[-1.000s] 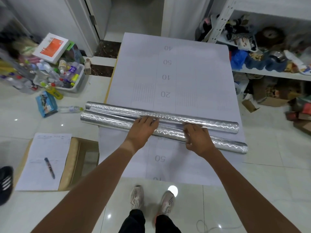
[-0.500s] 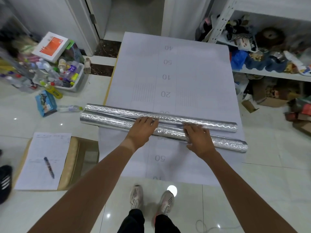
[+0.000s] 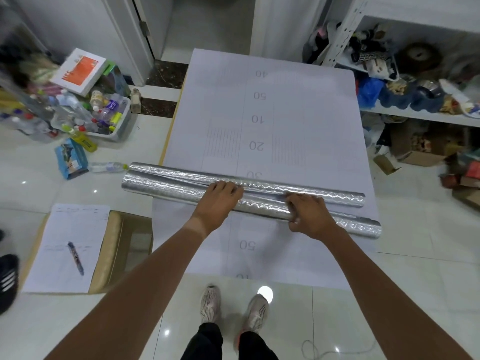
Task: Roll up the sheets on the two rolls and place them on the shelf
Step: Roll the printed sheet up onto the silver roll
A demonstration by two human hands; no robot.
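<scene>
Lying side by side, 2 silver rolls (image 3: 181, 184) under 2 hands: left (image 3: 217, 201) flat, right (image 3: 310, 216) gripping the near roll

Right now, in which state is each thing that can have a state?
near roll: rolled up, lying on the table
far roll: rolled up, lying beside it
left hand: flat on the near roll
right hand: fingers curled round the near roll
cardboard box: flap open

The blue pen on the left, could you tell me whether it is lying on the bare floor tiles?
No, the blue pen lies on a white sheet of paper that rests on a tan board.
</scene>
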